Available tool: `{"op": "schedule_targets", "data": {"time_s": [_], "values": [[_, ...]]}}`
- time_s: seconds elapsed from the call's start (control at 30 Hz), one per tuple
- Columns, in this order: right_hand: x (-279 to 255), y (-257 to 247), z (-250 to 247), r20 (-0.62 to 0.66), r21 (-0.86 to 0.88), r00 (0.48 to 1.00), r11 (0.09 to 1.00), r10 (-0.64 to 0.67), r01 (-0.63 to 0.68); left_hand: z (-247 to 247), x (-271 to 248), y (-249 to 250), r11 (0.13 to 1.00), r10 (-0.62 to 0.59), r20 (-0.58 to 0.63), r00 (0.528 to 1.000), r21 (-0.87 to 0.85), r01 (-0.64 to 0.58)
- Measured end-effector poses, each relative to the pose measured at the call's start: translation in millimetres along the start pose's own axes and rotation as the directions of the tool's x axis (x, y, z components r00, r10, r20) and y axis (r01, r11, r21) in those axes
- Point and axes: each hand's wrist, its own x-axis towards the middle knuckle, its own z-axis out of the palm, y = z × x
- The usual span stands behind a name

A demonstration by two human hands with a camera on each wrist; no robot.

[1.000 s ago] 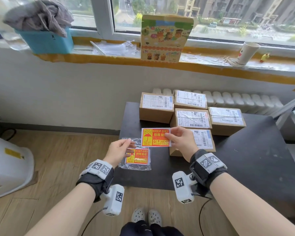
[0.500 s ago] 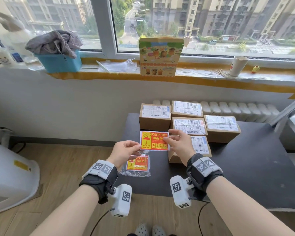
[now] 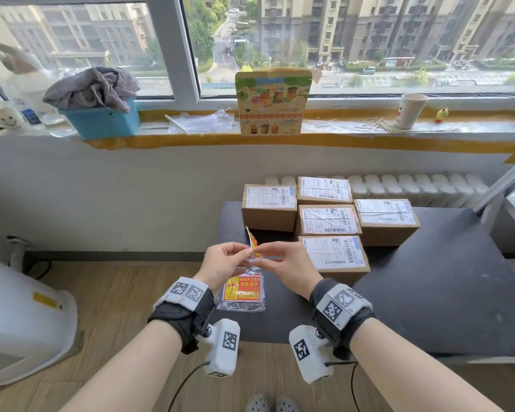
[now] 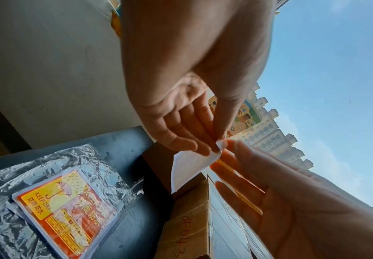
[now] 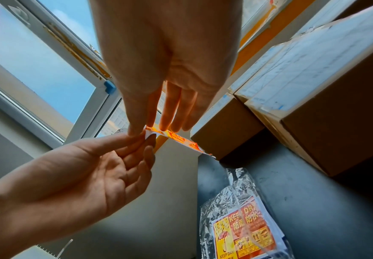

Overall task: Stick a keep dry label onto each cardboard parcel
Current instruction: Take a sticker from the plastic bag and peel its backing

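Both hands meet in front of me above the black table (image 3: 428,278). My left hand (image 3: 246,253) and right hand (image 3: 258,257) pinch the same corner of one orange keep dry label (image 3: 252,243), which stands edge-on. The left wrist view shows the label's white back (image 4: 187,168); the right wrist view shows its orange face (image 5: 181,140). Below the hands lies a clear bag of labels (image 3: 244,291). Several cardboard parcels (image 3: 329,220) with white shipping labels sit in a cluster behind; the nearest parcel (image 3: 335,254) is just right of my right hand.
The table's left edge (image 3: 223,221) runs beside wooden floor. On the window sill behind stand a printed carton (image 3: 269,102), a blue bin with a grey cloth (image 3: 101,117) and a paper cup (image 3: 411,110). A white appliance (image 3: 21,316) stands at left.
The left hand rose from the bag to the label's corner. The label, held flat and facing me before, is now turned edge-on between both hands. My view tilted upward.
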Motion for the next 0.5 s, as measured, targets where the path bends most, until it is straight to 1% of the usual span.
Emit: {"op": "schedule_targets", "data": {"time_s": [0.17,0.5], "values": [[-1.1,1.5,1.8,-0.038,0.055,0.999,0.998,0.020,-0.018,1.1,3.3,-2.2,1.000,0.002,-0.006,1.000,0.029,-0.002],[3.4,1.7,6.4,-0.078,0.028,0.993,0.996,0.092,-0.090,0.6,7.6,-3.6,1.000,-0.021,-0.004,1.000,0.017,0.021]]}}
